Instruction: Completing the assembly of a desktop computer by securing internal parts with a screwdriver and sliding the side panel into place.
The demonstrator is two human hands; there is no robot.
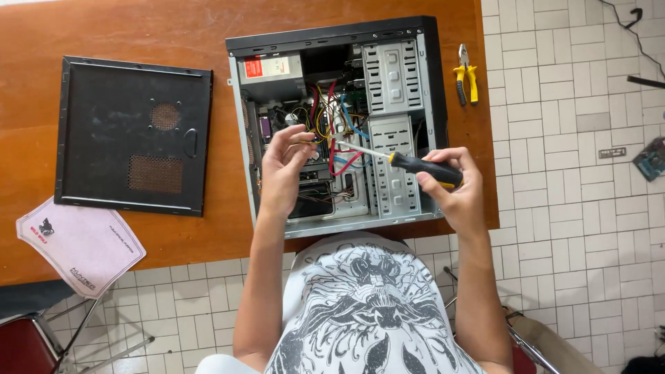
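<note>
An open desktop computer case [405, 76] lies on its side on a brown wooden table [138, 31], with coloured cables and boards showing inside. My right hand [457, 190] grips a screwdriver [415, 165] by its black and yellow handle, with the metal shaft pointing left into the case. My left hand [285, 163] is held over the case interior, its fingertips pinched near the shaft's tip and the cables. Whether the fingers hold a small part cannot be seen.
The black side panel [133, 135] of the case lies on the table to the left. A pale mouse pad [80, 244] overhangs the table's near edge. Yellow-handled pliers [465, 76] rest at the table's right edge. White tiled floor [575, 208] lies beyond.
</note>
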